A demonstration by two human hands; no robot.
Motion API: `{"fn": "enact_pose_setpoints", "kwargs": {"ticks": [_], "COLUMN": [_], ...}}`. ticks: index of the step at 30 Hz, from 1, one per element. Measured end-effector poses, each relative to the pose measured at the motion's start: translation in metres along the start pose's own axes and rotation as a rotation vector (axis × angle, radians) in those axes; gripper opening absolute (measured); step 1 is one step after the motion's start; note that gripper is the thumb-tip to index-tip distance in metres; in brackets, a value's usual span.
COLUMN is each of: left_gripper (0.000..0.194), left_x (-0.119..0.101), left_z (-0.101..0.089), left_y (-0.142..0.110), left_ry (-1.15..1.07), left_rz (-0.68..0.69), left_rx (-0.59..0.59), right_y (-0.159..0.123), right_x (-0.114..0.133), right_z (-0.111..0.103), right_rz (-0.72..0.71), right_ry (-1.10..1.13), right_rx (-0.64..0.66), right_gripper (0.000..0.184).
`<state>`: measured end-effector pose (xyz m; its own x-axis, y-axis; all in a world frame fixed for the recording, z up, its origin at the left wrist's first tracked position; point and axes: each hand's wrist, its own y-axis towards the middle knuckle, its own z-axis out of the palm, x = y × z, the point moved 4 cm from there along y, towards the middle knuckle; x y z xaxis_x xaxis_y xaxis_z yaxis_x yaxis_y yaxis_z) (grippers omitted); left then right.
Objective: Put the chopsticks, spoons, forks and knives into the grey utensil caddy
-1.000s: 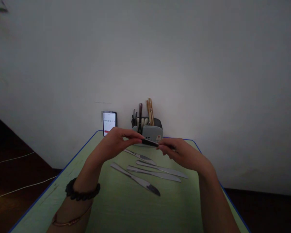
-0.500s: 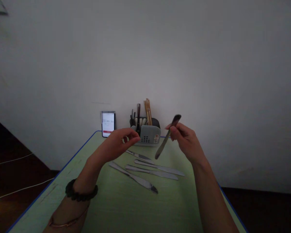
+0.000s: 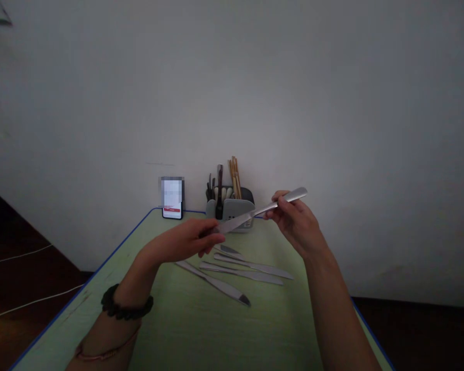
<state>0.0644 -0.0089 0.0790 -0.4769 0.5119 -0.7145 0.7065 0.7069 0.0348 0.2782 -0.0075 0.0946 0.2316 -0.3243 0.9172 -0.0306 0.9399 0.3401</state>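
Note:
A silver table knife (image 3: 239, 220) is held aslant above the table, handle up to the right and blade down to the left. My right hand (image 3: 297, 221) grips it near the handle, thumb against fingers. Closed on the blade end is my left hand (image 3: 187, 239), its fingers hiding the tip. Below, several more table knives (image 3: 220, 287) lie on the green tabletop, handles to the left and blades to the right. My left hand partly covers the farthest one (image 3: 230, 251).
Against the wall stands a grey cutlery holder (image 3: 237, 207) with wooden chopsticks (image 3: 235, 178), dark-handled pieces and white-handled pieces. A phone (image 3: 172, 191) is propped upright to its left. The green table (image 3: 224, 335) has a blue edge.
The knife has swung from steep to a flatter slant, its blade now pointing left. My left hand has lowered slightly and closed on the blade end; my right hand still holds the handle.

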Motion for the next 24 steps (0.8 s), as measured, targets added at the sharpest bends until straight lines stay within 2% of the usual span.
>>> {"fn": "enact_pose_setpoints", "kwargs": {"ticks": [8,12,15,18,21,24], "left_gripper": [0.028,0.030,0.032,0.032,0.030,0.030], "left_x": [0.017,0.017,0.013,0.011,0.016,0.023], "left_z": [-0.004,-0.008,-0.008,-0.007,-0.006,-0.006], "left_y": [0.004,0.005,0.003,0.002,0.003,0.005], "left_ry": [0.164,0.229,0.176,0.173,0.183,0.199], "left_rz": [-0.001,-0.001,0.008,0.008,-0.004,-0.020], "left_rx": [-0.101,-0.188,-0.180,-0.136,-0.120,-0.155], "right_y": [-0.003,0.001,0.003,0.003,0.001,-0.001], "right_x": [-0.005,-0.008,-0.009,-0.008,-0.006,-0.007], "right_z": [0.002,0.000,-0.005,-0.009,-0.010,-0.008], "right_rz": [0.045,0.071,0.071,0.051,0.054,0.064], "right_ry": [-0.019,0.051,0.077,0.048,-0.029,-0.084], "right_rx": [-0.023,-0.092,-0.125,-0.080,-0.046,-0.051], "right_gripper": [0.033,0.027,0.021,0.020,0.022,0.027]}}
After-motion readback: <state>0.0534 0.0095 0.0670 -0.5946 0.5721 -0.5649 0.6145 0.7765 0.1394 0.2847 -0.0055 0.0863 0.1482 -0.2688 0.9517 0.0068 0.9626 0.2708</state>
